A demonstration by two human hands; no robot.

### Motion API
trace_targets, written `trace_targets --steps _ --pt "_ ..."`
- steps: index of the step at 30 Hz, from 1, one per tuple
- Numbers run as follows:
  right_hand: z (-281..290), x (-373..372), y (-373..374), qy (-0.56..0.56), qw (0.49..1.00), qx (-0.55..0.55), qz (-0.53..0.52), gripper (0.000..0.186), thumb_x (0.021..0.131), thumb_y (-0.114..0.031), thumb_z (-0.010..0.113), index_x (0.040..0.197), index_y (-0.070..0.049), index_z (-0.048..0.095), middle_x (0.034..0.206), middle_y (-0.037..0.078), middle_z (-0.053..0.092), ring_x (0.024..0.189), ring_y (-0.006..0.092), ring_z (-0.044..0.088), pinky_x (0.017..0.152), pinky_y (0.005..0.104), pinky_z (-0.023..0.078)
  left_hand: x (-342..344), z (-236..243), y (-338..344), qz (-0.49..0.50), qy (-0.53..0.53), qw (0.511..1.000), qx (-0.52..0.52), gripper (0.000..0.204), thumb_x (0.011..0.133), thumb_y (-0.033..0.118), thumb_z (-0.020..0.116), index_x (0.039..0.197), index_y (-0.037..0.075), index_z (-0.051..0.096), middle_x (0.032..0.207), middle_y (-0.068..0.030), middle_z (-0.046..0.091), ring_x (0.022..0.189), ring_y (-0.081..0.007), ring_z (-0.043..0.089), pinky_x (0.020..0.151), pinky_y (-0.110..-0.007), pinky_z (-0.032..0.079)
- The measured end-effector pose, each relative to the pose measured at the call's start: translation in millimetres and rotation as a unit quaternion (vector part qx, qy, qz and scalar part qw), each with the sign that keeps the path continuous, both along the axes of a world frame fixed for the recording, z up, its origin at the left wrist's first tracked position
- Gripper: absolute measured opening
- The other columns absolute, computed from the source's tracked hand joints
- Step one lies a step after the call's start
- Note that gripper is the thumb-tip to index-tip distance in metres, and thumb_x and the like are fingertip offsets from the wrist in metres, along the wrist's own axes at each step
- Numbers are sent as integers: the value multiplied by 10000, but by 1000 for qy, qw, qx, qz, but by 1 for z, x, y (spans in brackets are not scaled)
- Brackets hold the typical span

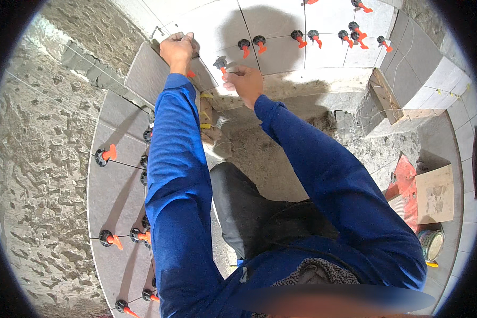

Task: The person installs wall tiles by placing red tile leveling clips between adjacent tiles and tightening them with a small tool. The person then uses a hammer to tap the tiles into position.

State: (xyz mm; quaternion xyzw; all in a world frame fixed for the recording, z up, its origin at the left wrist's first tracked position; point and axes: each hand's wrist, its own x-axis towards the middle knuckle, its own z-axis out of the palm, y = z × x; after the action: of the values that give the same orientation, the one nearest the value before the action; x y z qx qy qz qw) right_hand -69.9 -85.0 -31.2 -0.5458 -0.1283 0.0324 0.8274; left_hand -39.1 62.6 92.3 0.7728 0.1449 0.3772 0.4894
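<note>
Right hand (245,83): pinching red-handled black tile clip (221,63) near lower edge of white tiled surface (274,55); left hand (176,51): near left edge, grip impossible to tell.

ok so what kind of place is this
Most likely an indoor renovation site: a rough bare cement surface, grey tiles, and red-handled tile-levelling clips standing on them.

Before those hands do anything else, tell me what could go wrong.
The right hand seems to hold the black-and-red clip by one end only, so it could slip and drop. The left sleeve appears close to the red-handled clips beside it, so it might snag one.
</note>
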Motion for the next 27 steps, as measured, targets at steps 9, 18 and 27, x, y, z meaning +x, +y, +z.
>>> trace_targets --steps 9,18,27 --pt "6 12 30 6 999 40 -23 135 792 -11 652 899 71 650 764 141 675 618 189 677 501 263 512 10 -5 3 -13 -64 997 -42 95 806 11 692 837 -61 639 605 -113 649 508 -164 639 443 -282 484" --pt "8 14 38 21 999 40 -23 103 810 27 635 892 89 639 786 155 678 610 193 667 481 263 494 18 -8 5 32 -81 996 -2 48 782 -26 682 800 -55 647 601 -126 645 509 -178 641 452 -287 482" --pt "11 17 41 31 999 33 -26 109 802 16 635 876 96 633 797 166 681 610 193 667 492 273 518 35 -17 21 53 -87 995 14 80 730 37 735 719 -19 679 645 -143 670 612 -204 656 615 -319 517"
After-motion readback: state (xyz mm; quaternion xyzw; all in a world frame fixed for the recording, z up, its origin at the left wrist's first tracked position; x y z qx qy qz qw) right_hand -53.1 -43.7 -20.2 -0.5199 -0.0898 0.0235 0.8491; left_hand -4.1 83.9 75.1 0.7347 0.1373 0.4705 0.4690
